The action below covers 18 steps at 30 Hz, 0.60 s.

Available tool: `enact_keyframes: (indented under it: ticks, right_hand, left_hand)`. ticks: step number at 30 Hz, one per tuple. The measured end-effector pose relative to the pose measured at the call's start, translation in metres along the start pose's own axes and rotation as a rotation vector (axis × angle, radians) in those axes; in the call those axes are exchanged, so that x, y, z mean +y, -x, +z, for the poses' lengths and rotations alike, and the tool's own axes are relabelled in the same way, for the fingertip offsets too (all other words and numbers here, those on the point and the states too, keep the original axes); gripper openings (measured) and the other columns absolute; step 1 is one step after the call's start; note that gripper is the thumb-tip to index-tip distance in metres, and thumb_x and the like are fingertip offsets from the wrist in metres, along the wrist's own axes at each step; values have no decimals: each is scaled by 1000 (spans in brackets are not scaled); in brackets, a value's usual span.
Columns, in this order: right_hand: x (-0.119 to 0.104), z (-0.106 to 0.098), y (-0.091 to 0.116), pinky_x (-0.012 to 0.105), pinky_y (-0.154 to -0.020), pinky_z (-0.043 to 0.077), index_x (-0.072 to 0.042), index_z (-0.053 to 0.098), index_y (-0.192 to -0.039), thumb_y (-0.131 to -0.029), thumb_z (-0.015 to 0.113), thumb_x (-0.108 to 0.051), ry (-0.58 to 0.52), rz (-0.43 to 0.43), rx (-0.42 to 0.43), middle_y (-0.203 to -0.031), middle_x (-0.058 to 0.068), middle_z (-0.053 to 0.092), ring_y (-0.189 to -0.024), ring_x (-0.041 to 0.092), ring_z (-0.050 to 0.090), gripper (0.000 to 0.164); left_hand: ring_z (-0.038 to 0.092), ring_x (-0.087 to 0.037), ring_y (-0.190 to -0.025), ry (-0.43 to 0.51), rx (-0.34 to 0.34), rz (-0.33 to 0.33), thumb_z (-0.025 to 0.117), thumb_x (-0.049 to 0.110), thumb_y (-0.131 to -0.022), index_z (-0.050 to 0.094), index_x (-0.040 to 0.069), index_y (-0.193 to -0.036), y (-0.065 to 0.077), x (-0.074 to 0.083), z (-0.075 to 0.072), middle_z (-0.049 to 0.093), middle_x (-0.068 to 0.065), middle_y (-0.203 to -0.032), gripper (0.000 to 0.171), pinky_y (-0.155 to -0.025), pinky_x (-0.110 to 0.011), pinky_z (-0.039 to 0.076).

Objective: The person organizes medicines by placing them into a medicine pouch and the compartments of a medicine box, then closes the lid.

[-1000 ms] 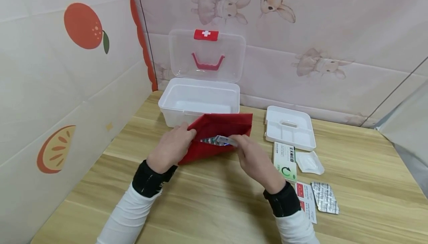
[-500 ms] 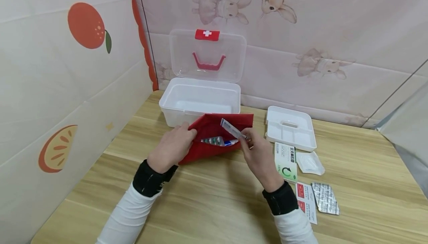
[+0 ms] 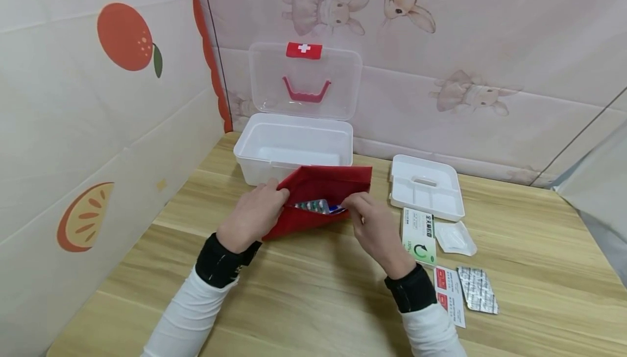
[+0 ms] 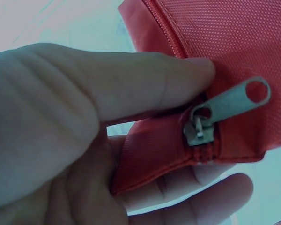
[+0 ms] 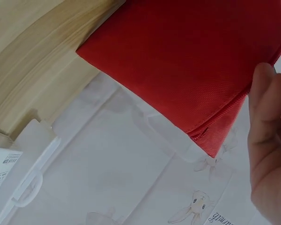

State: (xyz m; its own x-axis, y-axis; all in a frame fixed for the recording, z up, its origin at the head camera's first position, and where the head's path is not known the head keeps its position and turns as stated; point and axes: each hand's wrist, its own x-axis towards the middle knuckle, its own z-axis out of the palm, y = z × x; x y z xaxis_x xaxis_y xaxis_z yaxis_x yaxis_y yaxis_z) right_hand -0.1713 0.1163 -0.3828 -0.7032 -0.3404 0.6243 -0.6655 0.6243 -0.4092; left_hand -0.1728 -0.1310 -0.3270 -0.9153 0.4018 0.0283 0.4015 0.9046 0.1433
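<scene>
My left hand [image 3: 256, 213] grips the left end of a red zippered pouch [image 3: 333, 177], its thumb beside the metal zipper pull [image 4: 234, 102] in the left wrist view. The zip gapes towards me. Inside show a blister pack of green capsules [image 3: 313, 206] and something blue and white [image 3: 336, 209]. My right hand [image 3: 377, 232] is at the right end of the opening, thumb and finger pinched together. At those fingertips, in the right wrist view, only a greyish sliver of a small tube [image 5: 274, 69] shows; the rest is hidden by the hand and pouch.
Behind the pouch stands an open white first-aid box [image 3: 294, 145], its clear lid [image 3: 303, 82] upright. To the right lie a white divided tray [image 3: 426, 185], a green-and-white carton [image 3: 418, 237], a white packet [image 3: 455, 238], a red-and-white card [image 3: 449, 297] and a silver blister sheet [image 3: 478, 290].
The tube, lifted above the opening half a second ago, has gone down and is mostly out of sight as my right hand dipped to the pouch. My left hand stays put.
</scene>
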Motion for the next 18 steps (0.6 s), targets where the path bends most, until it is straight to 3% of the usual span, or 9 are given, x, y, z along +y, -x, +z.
enact_keyframes:
  ticks: [5, 9, 12, 14, 18]
  right_hand:
    - [3, 3, 1, 38, -79, 59, -1, 73, -99, -88, 68, 8, 47, 3, 27, -108, 16, 66, -90, 27, 67, 15]
    - [5, 3, 3, 32, -63, 57, -3, 75, -102, -88, 69, 4, 114, 44, 39, -117, 19, 61, -70, 24, 63, 17]
    - [6, 1, 4, 27, -53, 50, -4, 75, -106, -88, 70, 1, 160, 85, -1, -122, 19, 59, -59, 19, 55, 19]
    - [6, 1, 4, 28, -55, 51, -4, 76, -108, -88, 70, 0, 191, 104, -43, -125, 19, 59, -65, 22, 58, 21]
    - [7, 1, 3, 38, -77, 58, -3, 75, -109, -88, 67, 1, 229, 123, -142, -131, 20, 57, -100, 33, 64, 23]
  left_hand:
    - [60, -27, -84, -2, 2, 3, 73, 10, -90, 67, 2, -111, 0, 0, 0, 60, -14, -98, 23, -66, -36, 57]
    - [60, -27, -84, -5, 2, 6, 73, 10, -90, 67, 2, -110, 0, 1, 0, 60, -14, -98, 23, -66, -36, 57]
    - [60, -26, -84, -4, 3, 8, 73, 10, -89, 67, 2, -110, 0, 1, 0, 60, -14, -98, 23, -66, -36, 57]
    - [60, -26, -84, -4, 3, 8, 73, 10, -89, 67, 2, -110, 0, 2, 0, 61, -14, -98, 23, -66, -36, 57]
    - [60, -27, -84, -9, 2, 5, 74, 11, -89, 66, 2, -111, 0, 2, 0, 61, -14, -100, 25, -67, -37, 58]
